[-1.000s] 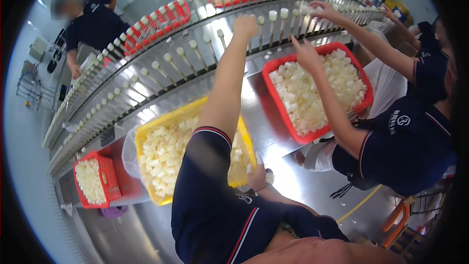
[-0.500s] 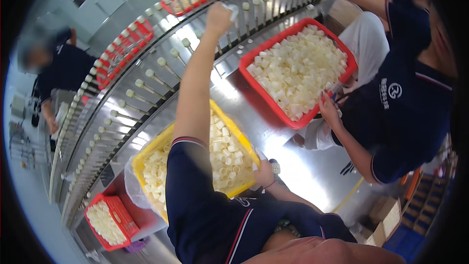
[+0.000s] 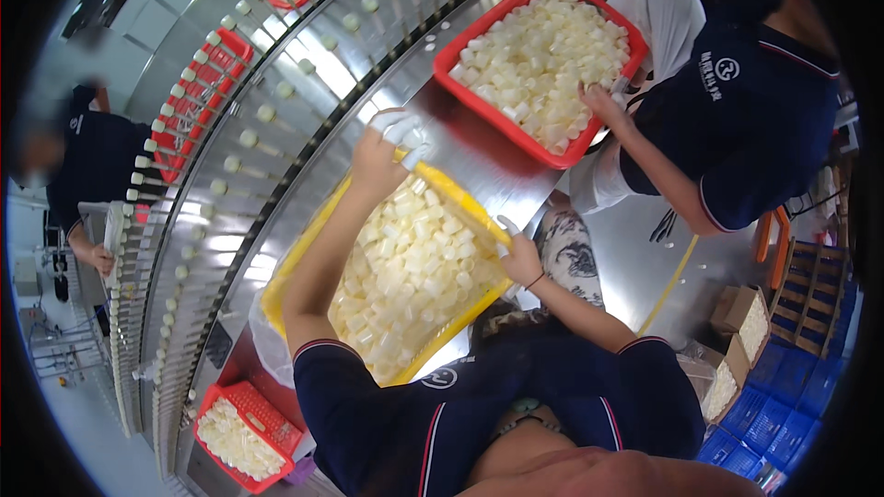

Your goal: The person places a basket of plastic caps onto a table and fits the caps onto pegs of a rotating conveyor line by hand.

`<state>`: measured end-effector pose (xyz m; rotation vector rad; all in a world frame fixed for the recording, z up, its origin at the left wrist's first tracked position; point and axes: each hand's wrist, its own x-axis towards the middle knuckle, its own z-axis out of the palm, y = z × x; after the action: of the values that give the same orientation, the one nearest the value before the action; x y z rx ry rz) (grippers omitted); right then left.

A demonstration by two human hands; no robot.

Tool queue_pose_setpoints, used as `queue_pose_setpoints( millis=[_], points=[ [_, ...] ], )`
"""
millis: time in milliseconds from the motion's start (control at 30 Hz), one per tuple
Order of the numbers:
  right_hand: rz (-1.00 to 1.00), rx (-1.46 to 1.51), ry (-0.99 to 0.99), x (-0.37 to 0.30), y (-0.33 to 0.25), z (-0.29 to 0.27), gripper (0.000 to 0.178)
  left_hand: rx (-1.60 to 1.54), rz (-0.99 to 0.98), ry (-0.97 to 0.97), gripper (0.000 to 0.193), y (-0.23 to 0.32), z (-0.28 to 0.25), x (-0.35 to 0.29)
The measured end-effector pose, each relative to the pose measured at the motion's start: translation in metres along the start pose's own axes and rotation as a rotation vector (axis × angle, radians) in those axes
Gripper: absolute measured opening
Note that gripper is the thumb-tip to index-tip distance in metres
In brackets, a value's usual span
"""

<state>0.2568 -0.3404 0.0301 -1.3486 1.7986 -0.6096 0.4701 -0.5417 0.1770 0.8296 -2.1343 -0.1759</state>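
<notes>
A yellow basket (image 3: 471,205) full of small cream-white cylindrical caps (image 3: 405,253) stands in front of me. Over its far corner is my left hand (image 3: 382,149), its white-covered fingertips bent but apart; I make out nothing held in them. At the basket's right rim is my right hand (image 3: 519,258), also with white finger covers. Its fingers are spread at the rim, with no cap visible between them. My left forearm hides part of the basket's left side. Beyond it curves a conveyor line of upright metal pegs (image 3: 241,166) topped with pale caps.
To the right a co-worker (image 3: 737,110) reaches a hand into a red basket (image 3: 451,53) of similar caps. A smaller red basket (image 3: 267,419) sits at lower left. Another person (image 3: 97,161) stands across the line. Cartons (image 3: 737,308) and blue crates (image 3: 760,423) are at lower right.
My left hand has come back from the pegs to the yellow basket's far corner. My right hand stays by the right rim. The whole view has shifted, and the co-worker's near hand is now over the caps.
</notes>
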Motion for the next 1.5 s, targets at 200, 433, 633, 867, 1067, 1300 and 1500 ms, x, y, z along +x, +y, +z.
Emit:
queue_pose_setpoints(
  millis=[200,433,633,867,1067,1300,1500],
  points=[
    [-0.172,-0.054,0.054,-0.001,-0.002,-0.005,0.052,0.16,-0.402,0.287,0.035,-0.002,-0.085,-0.073],
    [-0.236,-0.071,0.002,-0.023,-0.047,-0.018,0.064,0.078,-0.548,0.485,0.03,0.007,-0.116,-0.141],
    [-0.877,-0.453,-0.102,0.026,-0.115,-0.008,0.041,0.288,-0.612,0.566,0.03,0.015,-0.133,-0.136],
    [-0.991,-0.737,-0.52,0.102,-0.141,0.082,0.017,0.37,-0.555,0.619,0.033,-0.013,-0.126,-0.119],
    [-0.966,-0.424,-0.637,0.123,-0.109,0.097,0.014,0.455,-0.582,0.718,0.034,-0.06,-0.132,-0.076],
    [-0.88,0.01,-0.466,0.107,-0.091,0.08,0.019,0.641,-0.594,0.443,0.03,-0.107,-0.11,-0.026],
    [-0.764,0.345,-0.302,0.118,-0.149,0.048,0.021,0.851,-0.6,0.061,0.017,-0.099,-0.102,-0.006]
  ],
)
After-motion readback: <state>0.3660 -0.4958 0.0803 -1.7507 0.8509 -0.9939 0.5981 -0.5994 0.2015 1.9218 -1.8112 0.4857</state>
